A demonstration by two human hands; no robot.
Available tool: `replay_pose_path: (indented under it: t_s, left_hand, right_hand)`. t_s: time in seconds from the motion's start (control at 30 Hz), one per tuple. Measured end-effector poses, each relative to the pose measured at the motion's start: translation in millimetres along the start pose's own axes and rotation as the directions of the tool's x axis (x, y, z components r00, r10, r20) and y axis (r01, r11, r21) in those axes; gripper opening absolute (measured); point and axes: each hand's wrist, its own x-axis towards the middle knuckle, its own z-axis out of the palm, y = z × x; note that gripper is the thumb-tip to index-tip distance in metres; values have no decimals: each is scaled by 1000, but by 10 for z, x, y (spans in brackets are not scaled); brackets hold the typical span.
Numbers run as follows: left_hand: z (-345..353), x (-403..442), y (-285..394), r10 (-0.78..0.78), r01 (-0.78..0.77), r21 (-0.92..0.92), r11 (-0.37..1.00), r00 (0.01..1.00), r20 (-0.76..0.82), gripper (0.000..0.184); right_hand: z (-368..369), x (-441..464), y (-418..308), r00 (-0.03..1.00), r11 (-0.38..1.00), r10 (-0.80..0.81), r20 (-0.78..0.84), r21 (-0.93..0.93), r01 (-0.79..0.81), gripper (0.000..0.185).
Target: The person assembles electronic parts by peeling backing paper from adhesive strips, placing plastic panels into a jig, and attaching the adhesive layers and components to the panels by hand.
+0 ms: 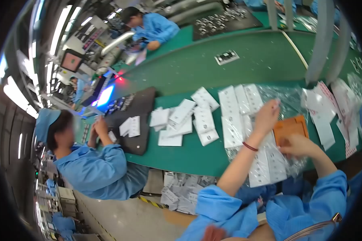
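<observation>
My left hand (266,117), with a dark red band at the wrist, is over clear plastic film (283,96). Its fingers are curled together; what they pinch, if anything, is too small to make out. At the lower edge of a flat orange piece (291,127) is my right hand (298,145), fingers bent inward and partly hidden. Whether it grips the orange piece or the film under it does not show clearly. White printed slips (230,130) lie in columns beneath and beside the plastic, with more white slips (267,166) below my hands.
Loose white cards (181,116) lie in a pile left of the plastic. A co-worker (94,168) sits at the left by a black mat (142,108). White and red-edged strips (321,116) are at the right. Grey posts (323,44) rise there. A bin of slips (183,190) stands below.
</observation>
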Motion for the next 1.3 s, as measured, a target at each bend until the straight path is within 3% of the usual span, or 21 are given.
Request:
replay_pose_path:
  t_s: [0.2, 0.3, 0.33, 0.43, 0.5, 0.57, 0.63, 0.67, 0.8, 0.9, 1.0, 1.1, 1.2, 1.3]
  left_hand:
    - [-37, -46, -8, 26, -27, 18, 999, 1000, 8, 21]
    - [-95, -23, 74, -25, 24, 19, 1000, 998, 61, 19]
    - [-115, -15, 88, -74, 74, 4, 997, 993, 88, 21]
    - [-69, -24, 40, -1, -1, -105, 994, 1000, -15, 22]
    - [-113, -21, 104, -50, 50, -9, 999, 999, 5, 22]
    - [-122, -6, 148, -4, 4, -9, 1000, 1000, -11, 23]
    - [-59, -2, 63, -120, 126, -273, 954, 992, 38, 27]
    - [-143, 5, 200, 42, -39, -185, 982, 999, 12, 27]
    - [-178, -33, 331, -144, 248, -323, 913, 938, 314, 24]
    - [-217, -21, 435, -256, 456, -274, 847, 801, 541, 22]
    - [-203, -43, 361, -26, 221, -323, 920, 858, 512, 18]
    - [-281, -36, 374, 23, 273, -387, 881, 792, 610, 14]
    - [-458, -61, 503, 32, 430, -317, 846, 551, 834, 17]
    - [-466, -71, 516, 34, 464, -184, 867, 314, 949, 20]
  right_hand:
    - [151, 82, 120, 990, 980, -122, -74, -167, 108, 22]
    - [282, 93, 227, 924, 901, -297, -241, -390, 189, 20]
    - [263, 53, 174, 937, 954, -235, -257, -247, 171, 18]
    - [173, -41, 146, 819, 945, -324, -473, -203, 257, 16]
    - [28, -130, 147, 782, 964, -247, -572, -67, 256, 15]
    - [-25, -122, 276, 720, 891, -99, -687, 262, 372, 16]
    - [-83, -150, 384, 721, 770, 5, -692, 463, 439, 18]
    - [-94, -156, 411, 710, 752, 27, -703, 483, 449, 20]
    - [-88, -186, 470, 686, 769, 25, -727, 452, 452, 26]
    - [-96, -166, 505, 619, 835, -4, -786, 338, 434, 30]
    - [-181, -45, 656, 493, 892, -47, -869, 185, 412, 30]
    - [-286, -52, 708, 508, 779, 73, -858, 367, 508, 30]
    - [-354, -61, 706, 470, 716, 90, -878, 385, 582, 33]
    - [-382, -36, 707, 466, 661, 75, -882, 394, 639, 36]
